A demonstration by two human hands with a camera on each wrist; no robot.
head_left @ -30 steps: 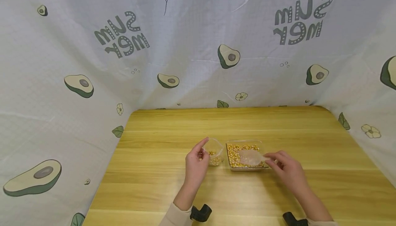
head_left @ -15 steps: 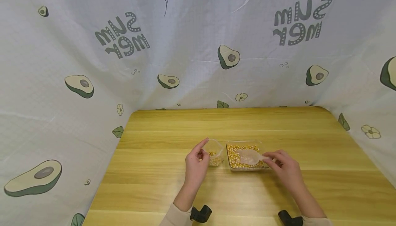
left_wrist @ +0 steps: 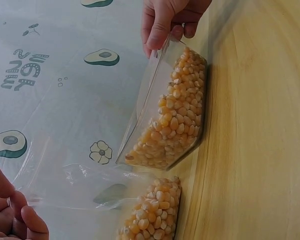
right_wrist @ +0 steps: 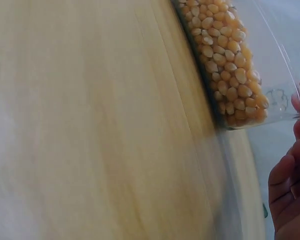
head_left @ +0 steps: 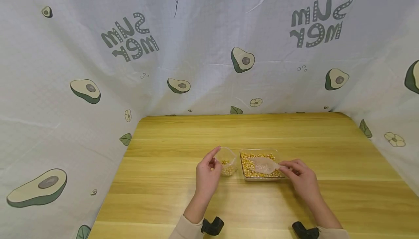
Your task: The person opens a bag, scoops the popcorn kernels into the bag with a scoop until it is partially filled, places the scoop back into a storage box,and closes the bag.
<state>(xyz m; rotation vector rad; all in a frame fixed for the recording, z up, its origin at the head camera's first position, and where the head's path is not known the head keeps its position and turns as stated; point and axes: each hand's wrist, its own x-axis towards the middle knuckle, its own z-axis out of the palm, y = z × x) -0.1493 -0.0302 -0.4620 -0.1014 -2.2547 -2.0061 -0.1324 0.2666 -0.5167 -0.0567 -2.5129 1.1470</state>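
Observation:
My left hand [head_left: 208, 175] pinches the rim of a clear plastic bag [head_left: 226, 154], which stands upright with its mouth spread. Corn kernels [left_wrist: 152, 215] fill the bag's bottom. Right beside it sits a rectangular clear container [head_left: 262, 179] holding more corn kernels [left_wrist: 182, 102]. Over that corn lies a translucent scoop [head_left: 263, 165], its handle pinched between the thumb and fingers of my right hand [head_left: 303, 180] at the container's right side. In the right wrist view only some fingers [right_wrist: 282, 175] show by the container's corner, and the scoop is hard to make out.
Bag and container stand on a wooden table [head_left: 183, 137]. A pale curtain [head_left: 203, 50] with avocado prints hangs behind the table and along both sides. Black wrist mounts [head_left: 212, 226] show near the lower edge of the head view.
My right hand and forearm have shifted slightly left, and the scoop has slid a little left over the corn. The left hand and bag have stayed in place.

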